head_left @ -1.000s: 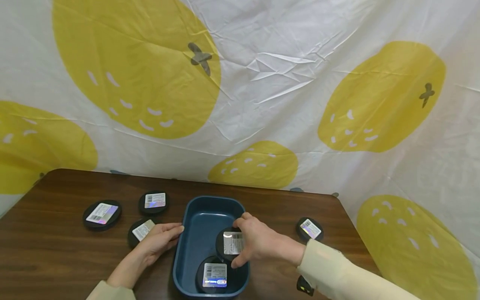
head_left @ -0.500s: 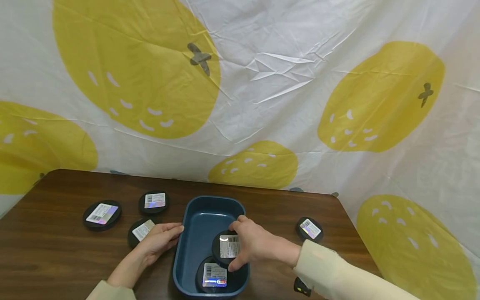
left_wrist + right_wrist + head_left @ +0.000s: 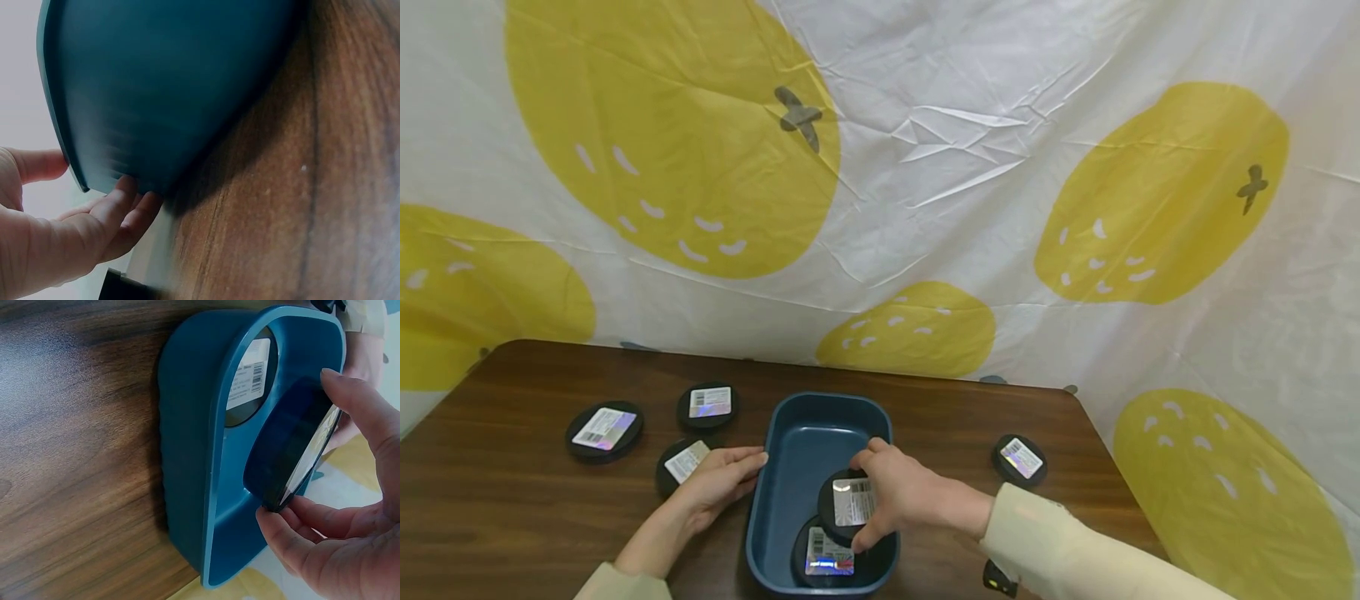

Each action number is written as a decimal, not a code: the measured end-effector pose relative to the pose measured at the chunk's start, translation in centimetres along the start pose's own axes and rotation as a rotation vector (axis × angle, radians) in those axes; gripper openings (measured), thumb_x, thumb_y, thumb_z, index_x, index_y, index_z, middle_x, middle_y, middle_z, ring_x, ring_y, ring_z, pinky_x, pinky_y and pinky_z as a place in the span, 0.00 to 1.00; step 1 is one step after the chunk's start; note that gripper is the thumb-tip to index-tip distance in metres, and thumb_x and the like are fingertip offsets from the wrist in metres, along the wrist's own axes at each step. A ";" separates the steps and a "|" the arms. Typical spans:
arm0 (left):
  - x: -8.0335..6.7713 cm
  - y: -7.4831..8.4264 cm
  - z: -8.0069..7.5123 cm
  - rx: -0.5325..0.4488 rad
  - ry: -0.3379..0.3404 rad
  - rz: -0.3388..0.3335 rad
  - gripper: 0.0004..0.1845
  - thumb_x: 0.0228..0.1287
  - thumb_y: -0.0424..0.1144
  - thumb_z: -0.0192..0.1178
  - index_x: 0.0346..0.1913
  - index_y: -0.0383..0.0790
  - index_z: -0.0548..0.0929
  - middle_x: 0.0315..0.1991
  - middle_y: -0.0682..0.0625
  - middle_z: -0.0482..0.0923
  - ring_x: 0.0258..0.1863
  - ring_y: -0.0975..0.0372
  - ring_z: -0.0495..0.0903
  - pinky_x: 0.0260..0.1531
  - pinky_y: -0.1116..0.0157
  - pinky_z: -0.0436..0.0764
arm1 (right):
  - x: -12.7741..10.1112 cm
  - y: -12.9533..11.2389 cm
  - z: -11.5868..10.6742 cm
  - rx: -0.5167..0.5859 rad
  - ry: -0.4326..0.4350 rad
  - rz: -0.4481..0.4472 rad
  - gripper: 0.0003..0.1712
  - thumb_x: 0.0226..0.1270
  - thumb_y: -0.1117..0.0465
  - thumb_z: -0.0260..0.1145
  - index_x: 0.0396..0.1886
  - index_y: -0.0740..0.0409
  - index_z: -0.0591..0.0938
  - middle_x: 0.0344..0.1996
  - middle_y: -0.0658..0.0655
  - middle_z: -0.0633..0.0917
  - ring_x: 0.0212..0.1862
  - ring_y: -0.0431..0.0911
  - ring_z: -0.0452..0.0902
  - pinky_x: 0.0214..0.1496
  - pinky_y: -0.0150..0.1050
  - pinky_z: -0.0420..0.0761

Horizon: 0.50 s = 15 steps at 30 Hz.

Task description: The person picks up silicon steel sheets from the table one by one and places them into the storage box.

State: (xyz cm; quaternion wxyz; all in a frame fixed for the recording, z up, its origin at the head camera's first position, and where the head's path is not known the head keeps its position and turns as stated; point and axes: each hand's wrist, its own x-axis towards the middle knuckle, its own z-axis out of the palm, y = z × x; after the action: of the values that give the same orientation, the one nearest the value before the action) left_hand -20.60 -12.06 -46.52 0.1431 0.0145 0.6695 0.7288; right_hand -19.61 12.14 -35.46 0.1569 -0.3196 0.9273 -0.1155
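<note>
1. From where I stand, everything centres on the lower middle of the head view, where a blue tray (image 3: 808, 450) sits on a wooden table (image 3: 940, 408), its long axis running from the bottom edge of the frame up towards the lemon-print cloth (image 3: 940, 200)
2. The right hand (image 3: 906, 492) comes in from the lower right and pinches the held disc (image 3: 848, 502), a black round with a pale label, thumb at one edge and fingers at the opposite one
3. The relation I'd watch is that disc against the tray: it is over the lower half, towards the right wall, overlapping the upper part of the lying disc (image 3: 827, 554) as the head view shows it; the right wrist view has it tilted to the tray's floor, and I can't tell whether the two discs touch
4. The left hand (image 3: 726, 483) is at the tray's left side, fingertips against the outer wall and thumb at the rim, touching without wrapping round; the tray's width parts it from the right hand, the only one on the held disc
5. Out on the table are a far-left disc (image 3: 604, 429), an upper-left disc (image 3: 709, 406), a half-hidden disc (image 3: 683, 467) behind the left hand, and a right-side disc (image 3: 1019, 459)
</note>
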 end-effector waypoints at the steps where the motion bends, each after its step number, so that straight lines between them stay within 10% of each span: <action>1: 0.0 0.0 0.0 -0.001 0.002 -0.001 0.26 0.70 0.33 0.45 0.60 0.11 0.59 0.59 0.25 0.66 0.58 0.49 0.69 0.60 0.51 0.68 | 0.0 0.0 0.0 0.001 -0.002 -0.001 0.45 0.32 0.52 0.83 0.52 0.66 0.76 0.40 0.52 0.73 0.39 0.41 0.68 0.39 0.28 0.76; 15: 0.0 -0.1 -0.1 -0.001 0.001 -0.002 0.26 0.71 0.33 0.44 0.60 0.11 0.58 0.59 0.24 0.64 0.59 0.48 0.67 0.59 0.51 0.68 | 0.2 -0.3 0.5 -0.015 0.002 -0.034 0.43 0.30 0.52 0.83 0.50 0.64 0.77 0.38 0.51 0.73 0.36 0.39 0.68 0.36 0.26 0.74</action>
State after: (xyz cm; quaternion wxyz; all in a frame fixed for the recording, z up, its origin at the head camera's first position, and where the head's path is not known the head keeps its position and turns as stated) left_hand -20.65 -12.11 -46.59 0.1437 0.0133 0.6694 0.7288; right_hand -19.40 11.69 -35.87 0.1517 -0.3363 0.9227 -0.1114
